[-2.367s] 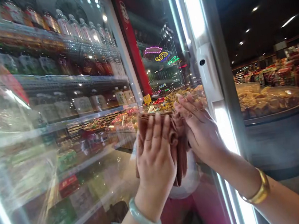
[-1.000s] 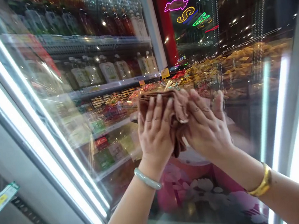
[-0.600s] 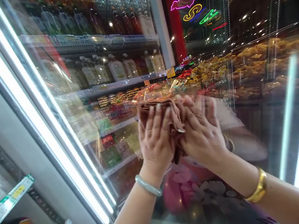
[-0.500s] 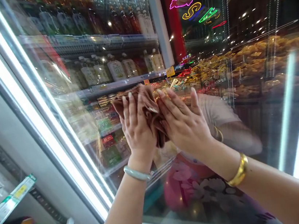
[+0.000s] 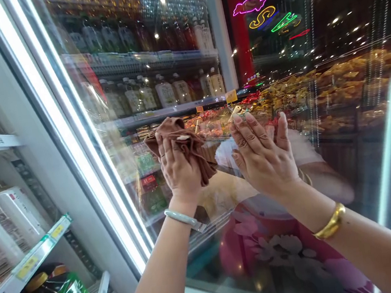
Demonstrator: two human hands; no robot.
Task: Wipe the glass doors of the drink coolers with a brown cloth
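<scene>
A crumpled brown cloth [image 5: 202, 157] lies against a glass door [image 5: 271, 285], bunched under and around the fingers of my left hand [image 5: 180, 170]. That hand, with a pale green bangle at the wrist, presses the cloth to the pane. To its right, my right hand [image 5: 263, 154] rests on the glass with its fingers spread and nothing in it. A gold bracelet [image 5: 331, 222] circles the right wrist. The palms of both hands are hidden.
Bottles [image 5: 166, 91] on shelves show in the glass, with neon shapes [image 5: 263, 16] and lights at the upper right. A bright light strip [image 5: 67, 134] runs along the door's left side. At the left, a shelf edge [image 5: 27, 267] carries price tags beside packed bottles.
My right hand has moved right, away from the cloth and my left hand. The cloth's folds have shifted under my left hand. The view has swung slightly left, showing more of the left shelves.
</scene>
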